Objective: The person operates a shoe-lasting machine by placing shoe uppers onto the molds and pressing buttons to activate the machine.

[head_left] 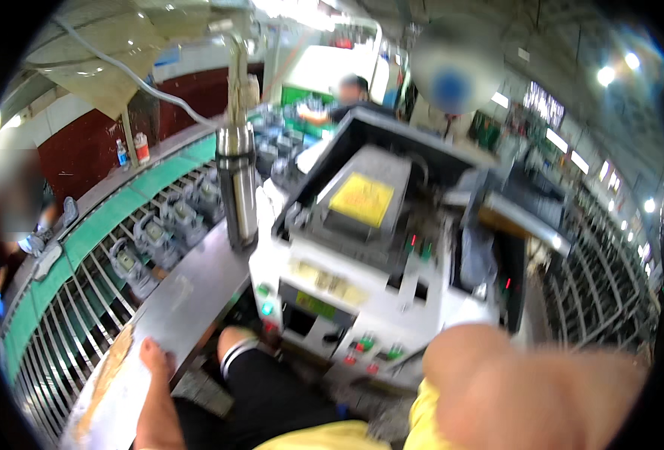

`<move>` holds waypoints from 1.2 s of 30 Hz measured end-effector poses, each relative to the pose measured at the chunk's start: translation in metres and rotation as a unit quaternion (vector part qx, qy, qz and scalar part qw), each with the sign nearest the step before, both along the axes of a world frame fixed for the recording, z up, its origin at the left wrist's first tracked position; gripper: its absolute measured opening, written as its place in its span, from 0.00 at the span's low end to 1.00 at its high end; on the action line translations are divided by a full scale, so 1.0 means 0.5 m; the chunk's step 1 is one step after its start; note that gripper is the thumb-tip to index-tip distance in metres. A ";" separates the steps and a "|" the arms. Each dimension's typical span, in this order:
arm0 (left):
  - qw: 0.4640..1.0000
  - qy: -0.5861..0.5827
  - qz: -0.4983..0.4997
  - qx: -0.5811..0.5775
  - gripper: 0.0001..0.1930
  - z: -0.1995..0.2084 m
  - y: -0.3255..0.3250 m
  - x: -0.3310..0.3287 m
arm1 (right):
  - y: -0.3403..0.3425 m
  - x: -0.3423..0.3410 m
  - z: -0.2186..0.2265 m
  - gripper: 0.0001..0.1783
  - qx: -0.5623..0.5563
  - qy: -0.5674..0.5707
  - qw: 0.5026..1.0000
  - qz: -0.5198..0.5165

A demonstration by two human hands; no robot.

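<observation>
My left hand rests on the metal bench top, close to its edge. Its fingers are too small and partly hidden to make out. On the right my bare arm is raised and bent, large and blurred close to the camera; the hand at its end does not show. A white machine with an open dark top stands in front of me. Inside that top lies a grey block with a yellow label. A steel flask-shaped cylinder stands upright at the bench's far end.
Beyond the bench, a roller conveyor with a green strip carries several grey shoe-like parts. Two people work at the far left and far centre. A dark rack stands at the right. Buttons dot the machine's front.
</observation>
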State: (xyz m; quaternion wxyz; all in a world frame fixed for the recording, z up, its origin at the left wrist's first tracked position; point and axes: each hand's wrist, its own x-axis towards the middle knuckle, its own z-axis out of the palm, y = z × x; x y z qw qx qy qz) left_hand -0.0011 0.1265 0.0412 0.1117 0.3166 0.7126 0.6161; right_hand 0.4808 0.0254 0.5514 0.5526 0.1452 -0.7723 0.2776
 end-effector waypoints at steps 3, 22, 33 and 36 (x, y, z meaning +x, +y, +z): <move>0.988 0.049 -0.114 -0.089 0.20 0.002 0.055 0.057 | -0.031 0.052 0.029 0.05 0.022 -0.016 0.993 -0.117; 0.934 0.281 -0.131 -0.176 0.21 0.067 0.048 0.105 | 0.008 0.795 -0.368 0.44 -0.388 -0.162 0.303 -0.855; 0.922 0.312 -0.066 -0.220 0.17 0.081 0.021 0.115 | 0.340 0.888 -0.357 0.56 -0.542 -0.340 0.110 -0.760; 0.929 0.316 -0.058 -0.181 0.16 0.063 0.042 0.134 | 0.344 0.965 -0.375 0.55 -0.543 -0.336 0.094 -0.764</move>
